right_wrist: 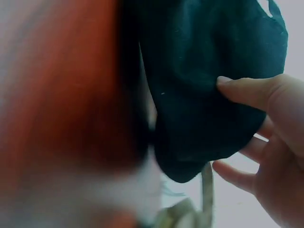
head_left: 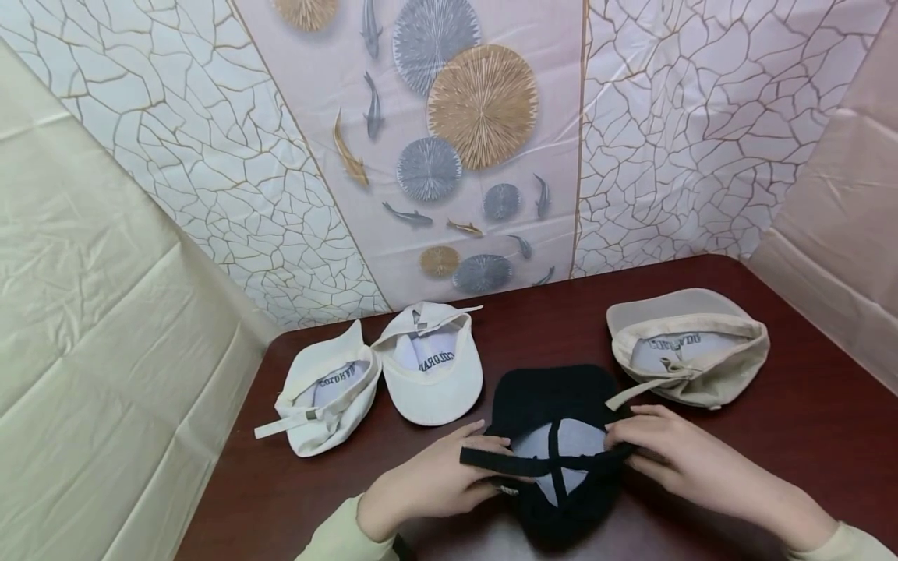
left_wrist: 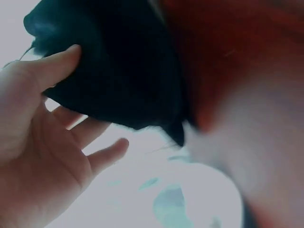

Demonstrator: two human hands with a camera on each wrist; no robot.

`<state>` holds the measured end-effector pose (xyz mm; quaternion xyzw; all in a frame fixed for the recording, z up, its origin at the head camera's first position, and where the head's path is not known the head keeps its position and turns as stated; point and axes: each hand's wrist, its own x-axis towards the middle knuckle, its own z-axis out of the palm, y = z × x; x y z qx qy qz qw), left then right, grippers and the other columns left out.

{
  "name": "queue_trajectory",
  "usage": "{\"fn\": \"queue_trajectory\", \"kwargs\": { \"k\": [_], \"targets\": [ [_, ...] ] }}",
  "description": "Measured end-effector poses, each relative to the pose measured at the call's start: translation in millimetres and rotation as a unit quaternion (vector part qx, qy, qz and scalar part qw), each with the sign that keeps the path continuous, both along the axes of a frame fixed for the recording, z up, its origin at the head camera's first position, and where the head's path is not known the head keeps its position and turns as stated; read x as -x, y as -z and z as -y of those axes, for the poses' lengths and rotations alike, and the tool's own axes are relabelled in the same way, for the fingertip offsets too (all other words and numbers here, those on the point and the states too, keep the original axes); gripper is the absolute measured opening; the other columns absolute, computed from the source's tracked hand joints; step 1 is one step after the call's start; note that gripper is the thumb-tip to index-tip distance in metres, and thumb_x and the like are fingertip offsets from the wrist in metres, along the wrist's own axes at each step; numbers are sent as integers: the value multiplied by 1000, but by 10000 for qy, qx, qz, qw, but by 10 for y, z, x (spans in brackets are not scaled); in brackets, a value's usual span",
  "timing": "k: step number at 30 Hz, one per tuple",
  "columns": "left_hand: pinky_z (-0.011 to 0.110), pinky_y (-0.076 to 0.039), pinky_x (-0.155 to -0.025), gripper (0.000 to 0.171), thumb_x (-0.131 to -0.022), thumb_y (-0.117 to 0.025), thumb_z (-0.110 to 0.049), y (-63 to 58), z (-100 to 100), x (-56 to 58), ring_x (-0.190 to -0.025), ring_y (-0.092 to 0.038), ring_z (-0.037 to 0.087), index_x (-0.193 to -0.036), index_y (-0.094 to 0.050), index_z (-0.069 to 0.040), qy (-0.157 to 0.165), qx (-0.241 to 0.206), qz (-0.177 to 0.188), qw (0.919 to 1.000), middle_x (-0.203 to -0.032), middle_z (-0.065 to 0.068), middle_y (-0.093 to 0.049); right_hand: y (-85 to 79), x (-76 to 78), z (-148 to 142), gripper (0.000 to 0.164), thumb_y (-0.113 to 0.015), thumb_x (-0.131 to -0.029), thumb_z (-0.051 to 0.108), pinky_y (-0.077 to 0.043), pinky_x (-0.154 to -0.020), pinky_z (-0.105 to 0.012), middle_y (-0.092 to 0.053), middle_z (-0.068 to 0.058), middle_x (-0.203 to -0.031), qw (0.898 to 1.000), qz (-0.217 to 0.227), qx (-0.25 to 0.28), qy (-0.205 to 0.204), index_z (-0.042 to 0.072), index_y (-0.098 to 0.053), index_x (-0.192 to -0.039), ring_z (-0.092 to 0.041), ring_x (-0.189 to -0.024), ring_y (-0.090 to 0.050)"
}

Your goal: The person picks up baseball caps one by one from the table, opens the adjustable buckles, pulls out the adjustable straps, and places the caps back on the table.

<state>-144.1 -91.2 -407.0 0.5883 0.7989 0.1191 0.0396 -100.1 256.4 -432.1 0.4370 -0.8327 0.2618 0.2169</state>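
A white cap [head_left: 361,405] lies between nine and ten o'clock from your black cap [head_left: 553,444], a second white cap [head_left: 433,397] at ten. At nine, your left hand [head_left: 445,475] pinches the black cap's edge, its loose black strap [head_left: 501,461] lying across your fingers. The black cap sits between your hands, hollow upward, brim toward twelve. At three, your right hand [head_left: 684,456] pinches the opposite edge; a beige cap [head_left: 733,374] rests at two. Level, even grips and a strap clear of your fingers would probably steady the handling.
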Motion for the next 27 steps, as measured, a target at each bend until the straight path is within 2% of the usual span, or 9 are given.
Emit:
{"fn": "queue_trajectory", "kwargs": {
  "k": [2,7,9,13,15,19,23,25,27],
  "targets": [
    [44,-31,-116,36,-97,-67,-11,-102,38,-21,-127,-55,7,-130,-68,-22,-19,-288,101,9995,-129,-8,-65,-116,-25,2,35,-38,-107,41,-23,-111,-16,-66,13,-107,9998,-116,184,31,22,-67,-112,-13,-105,-58],
    [25,-36,-110,57,-84,-61,9,-391,108,-112,-112,-57,-1,-132,-66,-21,88,-1155,39,9933,-125,-13,-66,-459,-145,-47,35,-39,-106,44,-33,-99,-10,-66,14,-111,9982,-33,453,388,25,-67,-117,-3,-109,-55],
    [21,-39,-105,56,-83,-62,7,-495,130,-161,-108,-58,0,-132,-65,-20,132,-1439,-121,9894,-122,-14,-67,-599,-190,-71,36,-39,-106,46,-37,-93,-9,-66,15,-114,9975,5,489,519,26,-66,-119,-1,-108,-55],
    [24,-40,-106,36,-94,-65,-8,-620,144,-257,-105,-59,-3,-128,-67,-20,272,-1715,-583,9831,-117,-15,-69,-816,-257,-106,35,-42,-106,46,-42,-85,-10,-65,17,-118,9976,44,390,563,27,-65,-123,2,-107,-56],
    [28,-39,-109,29,-97,-67,-16,-645,140,-300,-105,-61,-4,-125,-68,-19,390,-1750,-722,9811,-115,-14,-70,-882,-279,-119,33,-44,-105,45,-42,-82,-11,-64,17,-118,9982,62,327,509,27,-64,-125,3,-105,-56],
    [26,-40,-108,26,-97,-70,-21,-634,131,-375,-80,-59,-10,-122,-69,-17,517,-1723,-672,9814,-99,-14,-72,-961,-291,-130,26,-63,-101,24,-40,-71,-11,-64,15,-119,9987,170,193,439,27,-63,-127,5,-93,-53],
    [25,-40,-107,16,-98,-68,-24,-600,141,-428,-60,-45,-11,-112,-70,-16,417,-1533,-414,9864,-73,-17,-59,-1012,-236,-77,60,-79,-79,-6,-41,-78,-7,-66,12,-119,9988,328,66,364,24,-64,-129,2,-95,-58],
    [24,-40,-107,10,-100,-65,-26,-573,152,-447,-58,-41,-11,-101,-68,-17,320,-1423,-183,9891,-67,-16,-50,-1029,-178,-25,66,-81,-73,-9,-43,-83,-8,-67,13,-115,9986,337,-4,416,24,-65,-128,1,-96,-61],
    [23,-39,-107,14,-102,-63,-28,-539,169,-462,-58,-37,-10,-93,-64,-17,189,-1333,96,9909,-63,-16,-42,-1038,-92,32,60,-80,-77,-5,-44,-84,-9,-67,14,-113,9986,289,-67,442,25,-66,-127,0,-94,-64]
  ]
}}
